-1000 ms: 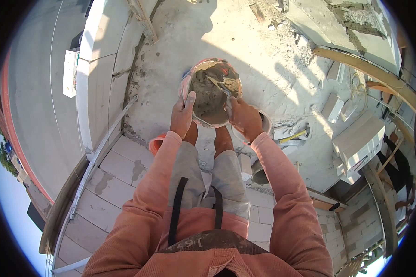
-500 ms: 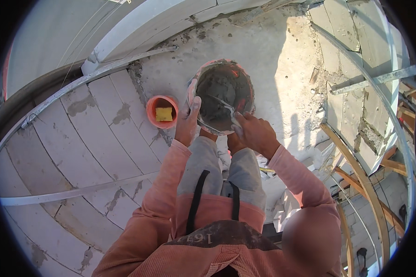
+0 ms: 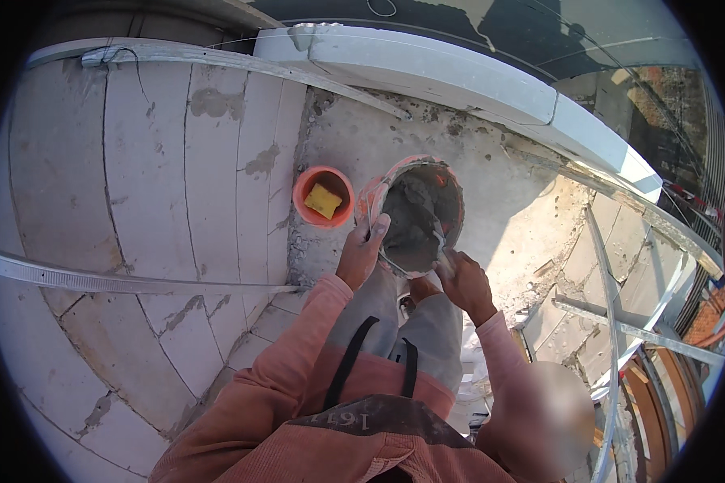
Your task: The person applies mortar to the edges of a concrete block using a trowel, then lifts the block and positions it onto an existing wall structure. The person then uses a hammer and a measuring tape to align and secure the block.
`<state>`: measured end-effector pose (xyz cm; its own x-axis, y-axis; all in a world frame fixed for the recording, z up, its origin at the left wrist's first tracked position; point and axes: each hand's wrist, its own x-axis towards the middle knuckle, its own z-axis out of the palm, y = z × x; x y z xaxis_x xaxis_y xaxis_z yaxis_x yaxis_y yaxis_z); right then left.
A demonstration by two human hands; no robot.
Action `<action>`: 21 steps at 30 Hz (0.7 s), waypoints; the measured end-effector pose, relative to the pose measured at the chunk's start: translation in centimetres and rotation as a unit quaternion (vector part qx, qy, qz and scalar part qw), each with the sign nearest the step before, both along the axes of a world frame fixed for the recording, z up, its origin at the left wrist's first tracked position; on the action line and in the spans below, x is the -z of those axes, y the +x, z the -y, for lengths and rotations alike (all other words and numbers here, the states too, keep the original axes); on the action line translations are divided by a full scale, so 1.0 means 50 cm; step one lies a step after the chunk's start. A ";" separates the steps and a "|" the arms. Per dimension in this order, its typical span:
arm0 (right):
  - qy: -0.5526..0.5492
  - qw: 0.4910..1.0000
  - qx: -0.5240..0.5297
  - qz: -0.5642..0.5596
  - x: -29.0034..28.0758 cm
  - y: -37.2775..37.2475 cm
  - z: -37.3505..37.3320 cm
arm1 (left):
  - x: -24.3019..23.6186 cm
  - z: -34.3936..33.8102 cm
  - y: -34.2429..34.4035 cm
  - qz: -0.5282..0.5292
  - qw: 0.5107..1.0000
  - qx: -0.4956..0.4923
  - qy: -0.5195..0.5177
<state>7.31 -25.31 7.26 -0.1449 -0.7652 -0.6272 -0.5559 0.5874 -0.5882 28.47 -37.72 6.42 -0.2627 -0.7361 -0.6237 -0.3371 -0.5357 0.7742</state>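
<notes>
At the far left, a wall of pale blocks [image 3: 153, 201] curves through the view, its joints smeared with grey mortar, and a long metal straightedge [image 3: 129, 282] lies across the courses. Just right of the blocks, a small orange tub [image 3: 324, 196] sits on the rough concrete floor [image 3: 499, 201], with a yellow sponge [image 3: 322, 201] lying inside it. Close beside the tub, though whether they touch cannot be told, stands a larger orange bucket [image 3: 415, 211], tilted toward the person and partly filled with grey mortar [image 3: 411, 233].

The left hand [image 3: 362, 253] is closed over the near left rim of the bucket, fingers curled on the edge, steadying it. The person's knees in grey trousers sit just below the bucket, with salmon-coloured sleeves running up to both hands.

To the right of the bucket's rim, the right hand [image 3: 463, 282] is clenched around the handle of a trowel [image 3: 441, 241], whose blade reaches down into the mortar. Further right, thin metal bars [image 3: 612, 322] of a scaffold or railing cross the sunlit floor, and a white ledge [image 3: 475, 80] runs along the top edge.
</notes>
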 end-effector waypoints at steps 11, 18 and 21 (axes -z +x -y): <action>-0.022 0.994 -0.090 0.054 -0.040 -0.001 0.148 | -0.026 0.071 0.034 0.003 0.992 -0.124 0.003; 0.013 0.982 -0.188 -0.030 -0.034 -0.034 0.231 | -0.027 0.069 -0.015 0.007 0.981 -0.191 0.045; 0.024 0.973 -0.218 0.070 -0.021 -0.100 0.276 | -0.026 0.072 -0.031 0.016 0.968 -0.247 0.048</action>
